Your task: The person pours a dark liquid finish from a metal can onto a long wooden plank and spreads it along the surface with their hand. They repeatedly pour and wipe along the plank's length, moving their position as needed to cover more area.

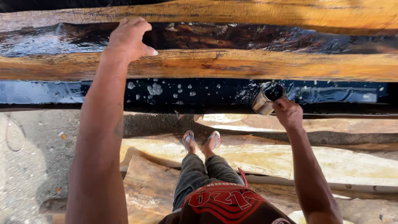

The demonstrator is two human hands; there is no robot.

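Timber fills the head view: a long wooden beam, bare orange-brown on its top face, runs past both hands, with a black, wet-looking coated face just below it and a second dark glossy band beyond it. A further plank of bare wood lies past that band.

Below the raised beam, rough pale slabs lie stacked, and the person stands on them in grey trousers and sandals, between the two arms. Grey gravel ground spreads out under the left arm.

The left hand rests on the far edge of the beam's bare top face, fingers curled loosely, thumb spread toward the right, holding nothing. The right hand is well apart from it, lower and nearer the body, clamped around the handle of a paintbrush.

The brush sticks up from the right fist, its black-loaded bristles pressed against the coated face of the beam, right of the left hand and below its level. Small pale bubbles dot the wet black surface between the hands.
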